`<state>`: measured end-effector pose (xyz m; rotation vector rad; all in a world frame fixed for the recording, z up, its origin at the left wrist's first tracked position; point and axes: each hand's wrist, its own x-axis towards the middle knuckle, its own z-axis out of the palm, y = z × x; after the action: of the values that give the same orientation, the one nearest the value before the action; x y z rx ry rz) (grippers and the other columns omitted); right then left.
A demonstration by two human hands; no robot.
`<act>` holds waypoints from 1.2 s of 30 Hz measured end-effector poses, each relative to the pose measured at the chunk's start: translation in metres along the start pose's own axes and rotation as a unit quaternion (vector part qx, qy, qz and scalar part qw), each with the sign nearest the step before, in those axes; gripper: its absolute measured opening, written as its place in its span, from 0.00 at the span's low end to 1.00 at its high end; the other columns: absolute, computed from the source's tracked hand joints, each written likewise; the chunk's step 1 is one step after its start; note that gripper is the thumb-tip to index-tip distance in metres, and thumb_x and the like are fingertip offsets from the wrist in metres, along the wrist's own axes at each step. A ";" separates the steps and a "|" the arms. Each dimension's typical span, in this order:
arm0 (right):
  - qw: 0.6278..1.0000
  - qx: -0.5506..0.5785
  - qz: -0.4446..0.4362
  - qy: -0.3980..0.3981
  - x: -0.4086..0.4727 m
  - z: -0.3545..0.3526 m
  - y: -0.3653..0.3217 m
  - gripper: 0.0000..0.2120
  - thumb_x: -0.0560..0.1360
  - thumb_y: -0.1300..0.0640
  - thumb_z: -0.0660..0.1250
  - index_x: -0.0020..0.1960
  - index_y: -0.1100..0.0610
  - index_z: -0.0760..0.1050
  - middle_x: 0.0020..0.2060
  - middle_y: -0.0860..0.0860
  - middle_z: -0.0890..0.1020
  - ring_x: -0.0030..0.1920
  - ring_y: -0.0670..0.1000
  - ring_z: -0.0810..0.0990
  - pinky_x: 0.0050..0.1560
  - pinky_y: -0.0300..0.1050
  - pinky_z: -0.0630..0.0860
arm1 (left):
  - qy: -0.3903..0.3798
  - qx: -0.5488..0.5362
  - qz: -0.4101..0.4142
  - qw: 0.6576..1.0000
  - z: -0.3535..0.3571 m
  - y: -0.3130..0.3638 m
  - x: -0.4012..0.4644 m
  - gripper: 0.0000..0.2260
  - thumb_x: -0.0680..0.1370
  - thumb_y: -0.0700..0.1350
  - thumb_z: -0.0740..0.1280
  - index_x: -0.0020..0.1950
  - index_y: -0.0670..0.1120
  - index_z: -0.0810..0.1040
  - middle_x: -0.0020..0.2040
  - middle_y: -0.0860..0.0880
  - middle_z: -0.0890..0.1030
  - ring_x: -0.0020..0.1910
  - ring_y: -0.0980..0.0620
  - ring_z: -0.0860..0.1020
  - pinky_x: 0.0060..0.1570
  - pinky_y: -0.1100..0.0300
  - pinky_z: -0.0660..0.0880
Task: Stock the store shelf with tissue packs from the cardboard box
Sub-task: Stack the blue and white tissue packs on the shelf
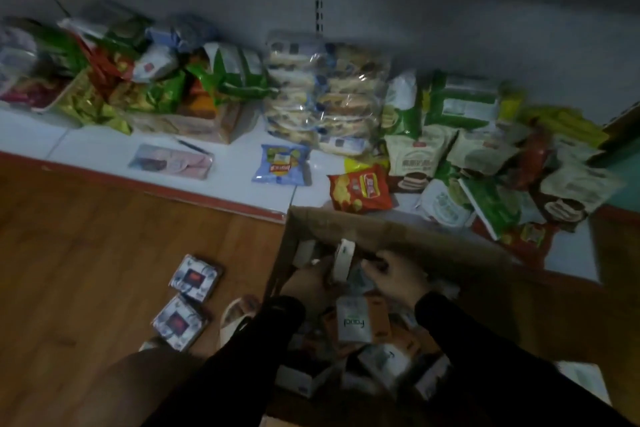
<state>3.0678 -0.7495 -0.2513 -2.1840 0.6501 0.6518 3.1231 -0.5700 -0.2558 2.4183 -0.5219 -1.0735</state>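
In the open brown cardboard box [398, 236], which stood on the wooden floor [86, 253] against the front edge of the low white shelf [235, 180], lay small white and orange tissue packs [353, 319]. Both hands were inside the box at its far wall: the left hand [308, 282] and the right hand [398, 276] had curled fingers around one upright pale pack [343, 258] between them, though blur hid the exact grip. Two patterned flat packs [188, 302] lay on the floor left of the box, and colourful snack bags [360, 189] covered the shelf.
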 end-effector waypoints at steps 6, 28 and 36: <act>0.979 0.193 0.063 -0.010 0.061 0.049 -0.008 0.21 0.78 0.41 0.64 0.63 0.54 0.77 0.54 0.50 0.82 0.56 0.55 0.79 0.56 0.50 0.75 | -0.034 -0.079 -0.007 0.996 0.030 -0.027 0.041 0.32 0.74 0.58 0.61 0.77 0.57 0.56 0.71 0.47 0.71 0.66 0.44 0.72 0.63 0.54 0.70; 0.861 0.505 -0.058 0.017 -0.092 -0.093 -0.082 0.13 0.77 0.58 0.67 0.60 0.59 0.73 0.43 0.58 0.84 0.44 0.59 0.84 0.40 0.51 0.81 | 0.307 0.161 0.308 0.886 -0.102 0.081 -0.096 0.29 0.71 0.58 0.69 0.70 0.49 0.72 0.66 0.44 0.73 0.65 0.47 0.65 0.63 0.54 0.68; 0.855 0.456 -0.241 0.057 -0.194 -0.206 -0.158 0.17 0.78 0.49 0.66 0.58 0.61 0.75 0.47 0.60 0.82 0.42 0.55 0.82 0.42 0.47 0.80 | 0.451 0.233 0.399 0.764 -0.201 0.180 -0.174 0.23 0.77 0.54 0.56 0.69 0.47 0.73 0.65 0.46 0.75 0.63 0.47 0.70 0.58 0.54 0.73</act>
<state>3.0728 -0.7688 0.0722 -1.3815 0.3263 -0.0818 3.1386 -0.5846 0.0651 2.2837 -1.3493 0.6397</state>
